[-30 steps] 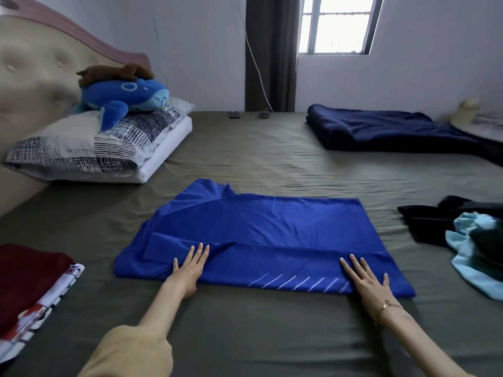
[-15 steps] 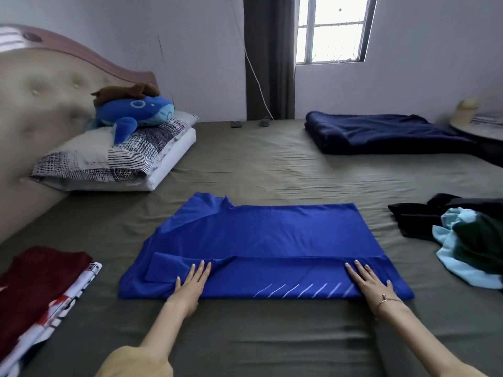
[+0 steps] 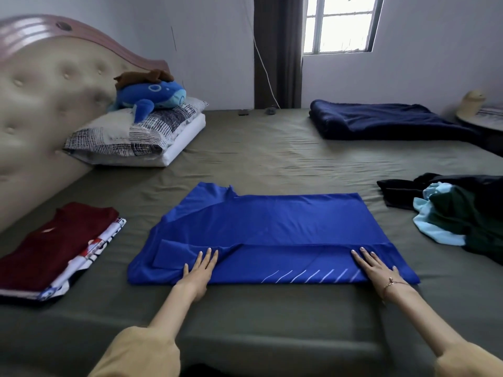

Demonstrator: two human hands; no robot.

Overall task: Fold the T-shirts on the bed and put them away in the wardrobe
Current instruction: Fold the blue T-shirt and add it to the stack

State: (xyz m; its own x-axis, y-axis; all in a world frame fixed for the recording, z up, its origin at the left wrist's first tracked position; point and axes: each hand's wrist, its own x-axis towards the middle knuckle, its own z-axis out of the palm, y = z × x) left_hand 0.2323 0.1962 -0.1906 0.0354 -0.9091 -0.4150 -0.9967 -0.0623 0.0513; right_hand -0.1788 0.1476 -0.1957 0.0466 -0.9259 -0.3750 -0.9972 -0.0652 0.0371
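We see the blue T-shirt [image 3: 272,235] lying flat in the middle of the bed [image 3: 272,159], its near edge folded over into a band with white slanted stripes. The left hand [image 3: 200,270] presses flat on the folded band near the tucked sleeve, fingers straight and close together; the right hand [image 3: 377,270] lies flat on the band's right end, fingers straight and slightly spread, holding nothing. Compared with half a second ago, both hands rest in the same places on the shirt, and the shirt's shape has not changed; we only see more of the bed's left side, so the folded stack [image 3: 54,248] with a dark red shirt on top shows more fully. A heap of unfolded clothes [image 3: 457,213] lies well apart to the right, and a navy blanket [image 3: 386,121] farther back.
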